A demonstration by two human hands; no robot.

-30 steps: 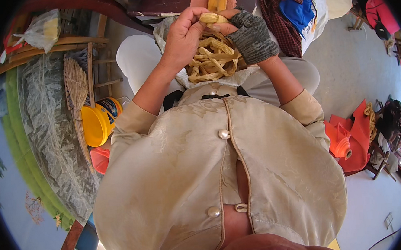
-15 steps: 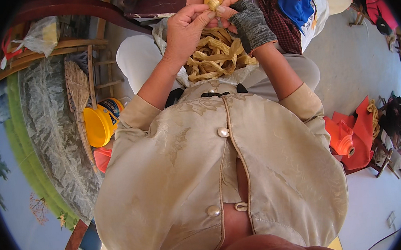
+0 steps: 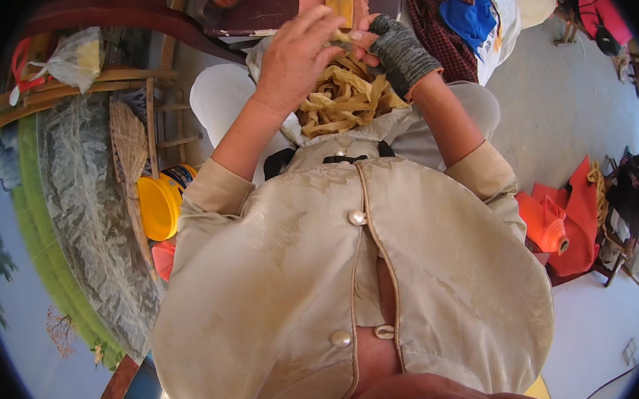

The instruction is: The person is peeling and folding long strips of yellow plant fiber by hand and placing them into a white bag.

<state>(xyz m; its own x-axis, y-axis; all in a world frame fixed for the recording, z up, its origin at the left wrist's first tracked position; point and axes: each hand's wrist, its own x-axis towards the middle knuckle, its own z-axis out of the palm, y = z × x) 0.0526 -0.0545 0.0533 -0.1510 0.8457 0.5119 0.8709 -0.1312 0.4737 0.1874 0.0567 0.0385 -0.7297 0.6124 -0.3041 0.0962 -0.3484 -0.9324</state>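
Pale strip (image 3: pixel 342 36), partly blurred, sits between two hands above the lap: the right hand (image 3: pixel 392 46), in a grey fingerless glove, seems to pinch it with its fingers; the bare left hand (image 3: pixel 295 60) curves alongside, its grip impossible to tell. Its papery look suggests something light, pliable and easily split, best pinched gently across its flat faces. Nearer the body, a tangled heap of similar strips (image 3: pixel 350 102) fills a whitish bag (image 3: pixel 382 126). Ahead, the dark tabletop's (image 3: pixel 276 2) edge limits forward reach; grey floor (image 3: pixel 542 95) beyond the right knee gives sideways room.
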